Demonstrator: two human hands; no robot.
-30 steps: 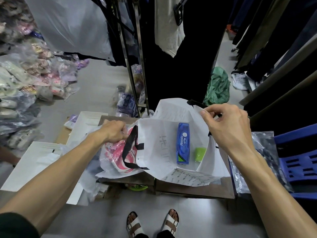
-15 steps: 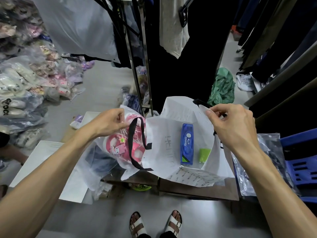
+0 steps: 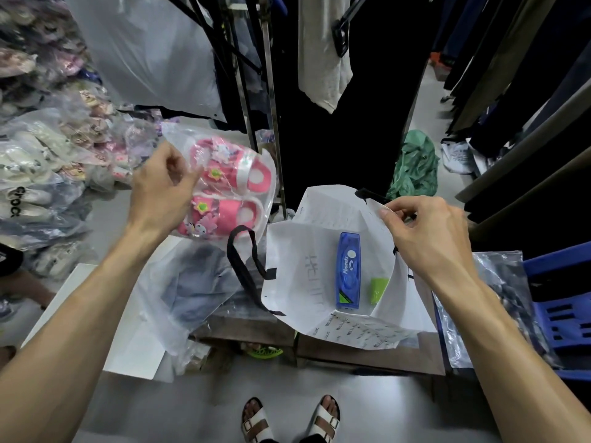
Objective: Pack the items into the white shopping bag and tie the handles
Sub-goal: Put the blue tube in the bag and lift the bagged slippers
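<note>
The white shopping bag (image 3: 300, 282) lies open on a low brown table (image 3: 367, 354), its black handle (image 3: 243, 266) drooping at the left side. Inside it lie a blue Phoenix case (image 3: 348, 271) and a small green item (image 3: 379, 290). My right hand (image 3: 425, 238) pinches the bag's right rim and holds it up. My left hand (image 3: 163, 190) grips a clear plastic packet of pink children's sandals (image 3: 230, 190), lifted in the air to the upper left of the bag.
A clear packet with dark clothing (image 3: 192, 282) lies left of the bag. Bagged shoes (image 3: 38, 148) pile up at the left. A clothes rack pole (image 3: 271, 100) and hanging garments stand behind. A blue plastic crate (image 3: 563, 308) sits at the right, a green bundle (image 3: 415, 164) beyond.
My left hand has lifted the packet of pink sandals from beside the bag up and leftward into the air. My right hand keeps holding the bag's rim.
</note>
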